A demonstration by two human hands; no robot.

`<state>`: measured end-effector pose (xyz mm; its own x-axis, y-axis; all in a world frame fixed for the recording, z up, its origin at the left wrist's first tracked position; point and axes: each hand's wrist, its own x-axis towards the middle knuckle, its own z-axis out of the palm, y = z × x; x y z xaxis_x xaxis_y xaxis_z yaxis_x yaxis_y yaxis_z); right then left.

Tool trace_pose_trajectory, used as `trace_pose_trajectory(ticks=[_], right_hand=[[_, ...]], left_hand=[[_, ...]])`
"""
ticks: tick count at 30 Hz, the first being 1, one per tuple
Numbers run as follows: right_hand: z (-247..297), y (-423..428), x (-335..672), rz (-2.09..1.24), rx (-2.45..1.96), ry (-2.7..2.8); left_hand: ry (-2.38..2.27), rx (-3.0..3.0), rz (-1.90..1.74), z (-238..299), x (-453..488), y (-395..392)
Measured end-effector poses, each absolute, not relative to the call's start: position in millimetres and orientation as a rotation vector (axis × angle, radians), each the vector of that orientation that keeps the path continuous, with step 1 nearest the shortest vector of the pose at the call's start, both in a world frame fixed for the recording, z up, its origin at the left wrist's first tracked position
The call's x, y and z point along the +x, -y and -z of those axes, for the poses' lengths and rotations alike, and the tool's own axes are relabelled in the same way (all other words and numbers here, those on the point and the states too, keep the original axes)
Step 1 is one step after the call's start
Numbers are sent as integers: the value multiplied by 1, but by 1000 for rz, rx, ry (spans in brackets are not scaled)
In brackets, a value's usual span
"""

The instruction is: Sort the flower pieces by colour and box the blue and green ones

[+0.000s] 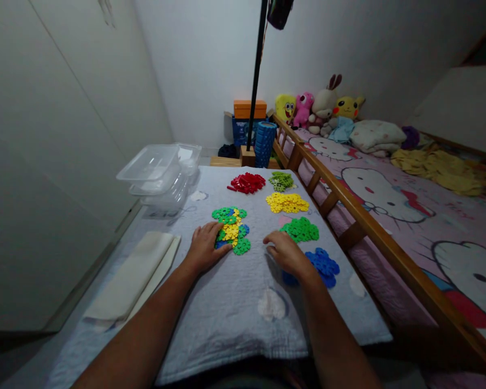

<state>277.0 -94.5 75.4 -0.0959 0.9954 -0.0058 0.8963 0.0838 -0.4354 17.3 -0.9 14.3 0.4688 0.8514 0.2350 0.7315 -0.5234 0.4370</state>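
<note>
Both forearms [156,329] were stretched over the near part of the surface [235,329], towards a mixed pile [231,231] of green, yellow and blue discs. On the pile's left edge the left hand [206,244] was laid, fingers spread, with nothing gripped. To the pile's right the right hand [285,251] was held with fingers loosely bent; no piece could be seen in it. Most pieces, it was judged, were grouped by colour: a red heap [248,182] beyond the pile; a light green heap [281,181], a yellow heap [287,203], a green heap [302,230] and a blue heap [326,267] towards its right. Only in the pile were colours left mingled. To its left, clear plastic tubs [152,162] were stacked, with a folded cloth [132,278] laid nearer. Far beyond it, print on a blue box [241,131] was too small to be read. On the bedspread [397,186], right of the pile, Hello Kitty faces were printed.
</note>
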Motion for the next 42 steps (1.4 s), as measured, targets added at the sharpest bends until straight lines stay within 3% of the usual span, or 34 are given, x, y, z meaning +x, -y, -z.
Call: trace_pose_trajectory(ticks=[12, 32, 42], right_hand=[[-32, 40, 222, -386, -1868, 1996], [-46, 57, 252, -209, -1982, 1833], [-64, 79, 332, -197, -1972, 1701]], left_hand=[[-1317, 2464, -644, -13, 17, 1], [-1338, 2477, -586, -19, 19, 2], [-1344, 2488, -587, -12, 17, -1]])
